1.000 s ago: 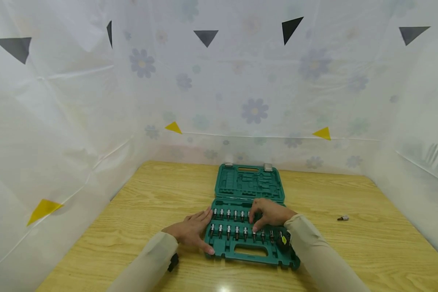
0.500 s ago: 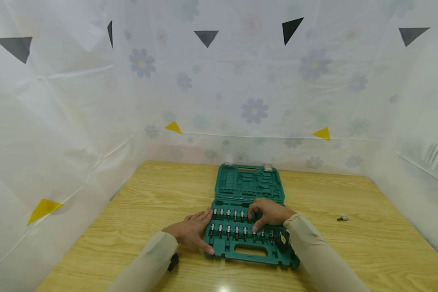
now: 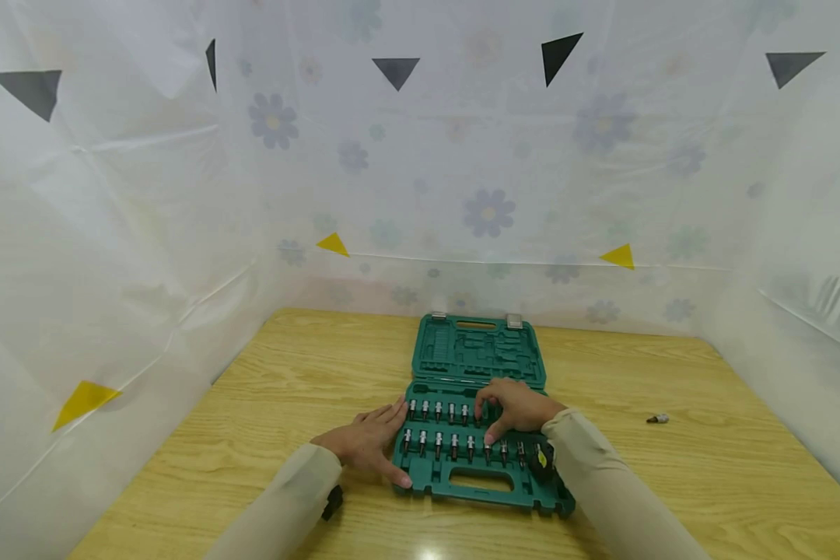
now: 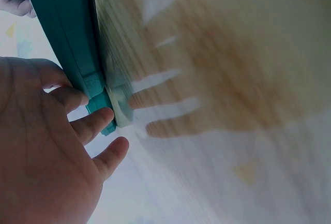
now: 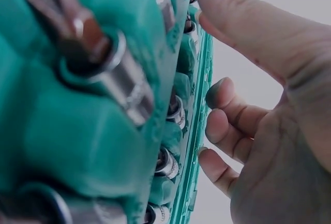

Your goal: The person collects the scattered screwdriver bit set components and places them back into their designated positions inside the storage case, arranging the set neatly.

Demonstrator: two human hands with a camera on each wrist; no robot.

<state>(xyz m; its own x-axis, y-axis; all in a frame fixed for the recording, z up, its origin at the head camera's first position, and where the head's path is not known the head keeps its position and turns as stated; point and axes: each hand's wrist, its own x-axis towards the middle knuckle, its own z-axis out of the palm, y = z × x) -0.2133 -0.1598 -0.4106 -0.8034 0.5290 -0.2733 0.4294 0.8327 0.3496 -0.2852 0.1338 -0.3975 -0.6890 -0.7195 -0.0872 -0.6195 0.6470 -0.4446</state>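
A green tool case (image 3: 437,470) lies unfolded on the table, its near half holding two rows of silver bit sockets (image 3: 454,445). My left hand (image 3: 371,442) rests against the case's left edge, fingers straight and thumb on the near left corner; in the left wrist view, its fingertips (image 4: 106,115) touch the green side. My right hand (image 3: 521,408) is over the right part of the rows. Its bent index finger touches a bit socket (image 3: 477,421) in the far row, while the thumb, apart from it, lies at a near-row bit socket (image 3: 488,449).
One loose bit socket (image 3: 659,418) lies on the wooden table (image 3: 623,373), right of the case. The case's lid (image 3: 479,348), with moulded recesses, lies folded back towards the wall. White patterned sheeting (image 3: 420,171) encloses the table at the back and sides.
The right index finger has shifted slightly at the far-row bit socket, whose dark tip now shows below the fingertip. The left hand and case have stayed in place.
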